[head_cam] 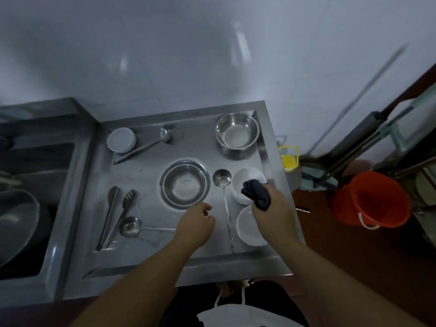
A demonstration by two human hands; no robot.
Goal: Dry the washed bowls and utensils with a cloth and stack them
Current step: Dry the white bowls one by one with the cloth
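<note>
Both forearms reach in from the near edge of the desk (146,274), a steel drainboard with a raised rim. With the big steel bowl (185,184) at its middle as landmark: the left hand (197,224) hovers just near of that bowl, its fingers loosely curled and holding nothing. The right hand (273,208) is to the bowl's right, fingers clamped round a dark cloth (256,193) bunched above a short stack of white bowls (247,182). A ladle (223,185) lies between the steel bowl and that stack, its handle running toward the near edge. One more white bowl (250,226) sits right of and nearer than the steel bowl, partly under the right wrist. A second steel bowl (237,134) stands at the far right corner. Far left of the landmark are an upturned white bowl (121,140) and another ladle (151,143); to its left lie tongs (113,215) and a third ladle (131,226). Judging by this spread, little is done: only the white bowls by the cloth look stacked, and whether they are dry cannot be told. The steel bowls, the single white bowls, the ladles and the tongs all remain apart, still to be wiped and gathered.
</note>
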